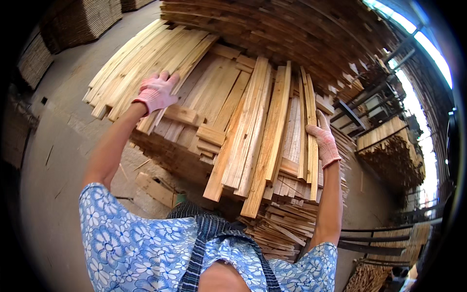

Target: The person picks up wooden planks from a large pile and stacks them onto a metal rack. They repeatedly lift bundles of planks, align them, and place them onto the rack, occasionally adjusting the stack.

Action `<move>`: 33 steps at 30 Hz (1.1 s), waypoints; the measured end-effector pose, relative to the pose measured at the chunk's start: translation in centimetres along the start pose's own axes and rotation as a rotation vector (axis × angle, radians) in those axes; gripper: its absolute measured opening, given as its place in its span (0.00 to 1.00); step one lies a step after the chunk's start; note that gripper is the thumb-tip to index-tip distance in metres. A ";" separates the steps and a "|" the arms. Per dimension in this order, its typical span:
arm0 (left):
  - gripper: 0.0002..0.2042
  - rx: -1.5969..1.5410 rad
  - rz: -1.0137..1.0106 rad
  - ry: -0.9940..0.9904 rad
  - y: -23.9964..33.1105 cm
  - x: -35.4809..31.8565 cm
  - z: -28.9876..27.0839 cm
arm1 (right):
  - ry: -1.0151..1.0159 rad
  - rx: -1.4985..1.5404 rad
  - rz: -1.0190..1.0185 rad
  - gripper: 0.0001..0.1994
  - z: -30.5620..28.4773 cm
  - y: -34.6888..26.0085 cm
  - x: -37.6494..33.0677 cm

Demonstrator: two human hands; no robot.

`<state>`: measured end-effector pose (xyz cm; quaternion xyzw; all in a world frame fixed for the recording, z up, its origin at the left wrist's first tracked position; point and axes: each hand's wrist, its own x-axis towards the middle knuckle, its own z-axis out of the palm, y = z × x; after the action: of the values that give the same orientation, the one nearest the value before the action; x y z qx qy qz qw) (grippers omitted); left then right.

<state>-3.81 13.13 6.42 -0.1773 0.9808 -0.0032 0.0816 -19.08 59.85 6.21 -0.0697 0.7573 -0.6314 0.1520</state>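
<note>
My left hand (156, 91), in a pale pink knit glove, lies with spread fingers on the right side of a row of light wooden boards (138, 68). In a matching glove, my right hand (323, 139) rests against the outer edge of some narrow wooden strips (310, 131), thumb and fingers apart. Between my hands, several longer boards (248, 141) lie loosely side by side on the stack, their near ends sticking out at uneven lengths. Short wooden crosspieces (184, 115) sit beneath and beside them.
A tall wall of stacked timber (272, 29) rises behind the boards. Thin offcuts (287, 224) are heaped below on the near right. More lumber stacks (80, 24) stand at the far left, and another bundle (391, 151) is at the right near metal frames. Wood scraps litter the concrete floor (58, 160).
</note>
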 end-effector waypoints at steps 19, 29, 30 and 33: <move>0.39 -0.352 -0.279 0.116 -12.1 4.3 1.7 | 0.018 -0.911 0.018 0.46 15.8 1.0 4.4; 0.44 -0.470 -0.420 -0.027 -7.2 4.2 3.4 | 0.049 -0.939 -0.022 0.43 16.7 1.6 2.0; 0.44 -0.525 -0.398 -0.051 -7.1 3.7 3.1 | 0.017 -0.938 -0.031 0.42 16.5 1.2 2.3; 0.42 -0.507 -0.402 0.024 -9.1 4.1 4.0 | 0.021 -0.890 -0.147 0.39 14.1 0.4 0.5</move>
<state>-3.85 3.29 2.10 -0.3821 0.8966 0.2228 0.0209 -15.05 46.59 3.49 -0.1757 0.9496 -0.2539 0.0543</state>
